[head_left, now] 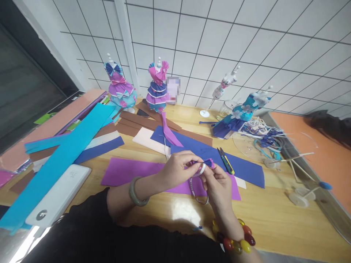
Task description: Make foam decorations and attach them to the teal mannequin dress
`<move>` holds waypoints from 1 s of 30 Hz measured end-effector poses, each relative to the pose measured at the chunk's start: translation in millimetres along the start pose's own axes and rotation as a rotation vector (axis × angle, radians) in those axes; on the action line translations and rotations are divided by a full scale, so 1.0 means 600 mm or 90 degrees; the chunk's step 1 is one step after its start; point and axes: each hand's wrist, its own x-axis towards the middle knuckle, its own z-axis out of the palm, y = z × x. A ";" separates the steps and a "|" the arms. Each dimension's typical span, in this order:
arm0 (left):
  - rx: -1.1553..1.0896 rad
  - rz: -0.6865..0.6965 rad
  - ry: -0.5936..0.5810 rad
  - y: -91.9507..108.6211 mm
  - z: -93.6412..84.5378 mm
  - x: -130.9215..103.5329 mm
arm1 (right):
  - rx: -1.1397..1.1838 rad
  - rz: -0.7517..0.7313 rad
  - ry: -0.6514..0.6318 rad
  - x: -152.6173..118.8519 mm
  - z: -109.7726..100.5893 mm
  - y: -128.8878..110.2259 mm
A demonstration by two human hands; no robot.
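Observation:
Both hands meet over a purple paper strip (pixel 128 171) on the wooden table. My left hand (pixel 179 168), with a jade bangle on the wrist, pinches one end of a small gathered purple and blue paper piece (pixel 208 163). On its other side my right hand (pixel 218 182), wearing a bracelet of large beads, pinches the same piece. A narrow white ribbon (pixel 203 169) curls round by the fingers and hangs down in a loop. Small scissors (pixel 226 161) lie on a dark blue paper strip (pixel 249 170) right of the hands. The fingertips partly cover the gathered piece.
Miniature mannequins in paper dresses (pixel 122 89) stand at the back, one wearing a blue dress (pixel 246 109) leaning right. Brown, blue and turquoise strips (pixel 74 146) and a white power bank (pixel 60 193) lie left. A scrap pile (pixel 263 131) and spools (pixel 301 197) are right.

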 end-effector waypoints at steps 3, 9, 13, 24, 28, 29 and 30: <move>0.021 0.015 0.018 -0.002 0.000 0.001 | 0.008 0.005 -0.014 -0.001 0.000 0.001; 0.050 0.058 0.027 -0.001 0.000 0.000 | 0.015 0.006 -0.016 0.002 0.002 0.001; 0.050 0.076 0.019 0.001 -0.001 0.000 | 0.026 0.006 -0.026 0.004 0.000 0.001; 0.017 0.073 -0.007 0.001 -0.003 0.002 | 0.058 0.014 -0.031 0.008 -0.004 0.004; 0.001 0.065 -0.022 0.000 -0.003 0.003 | 0.042 0.012 -0.016 0.008 -0.006 0.003; 0.001 0.063 -0.026 -0.001 -0.003 0.003 | 0.042 0.012 -0.017 0.008 -0.006 0.003; 0.002 0.064 -0.026 -0.001 -0.003 0.002 | 0.045 0.012 -0.018 0.008 -0.005 0.003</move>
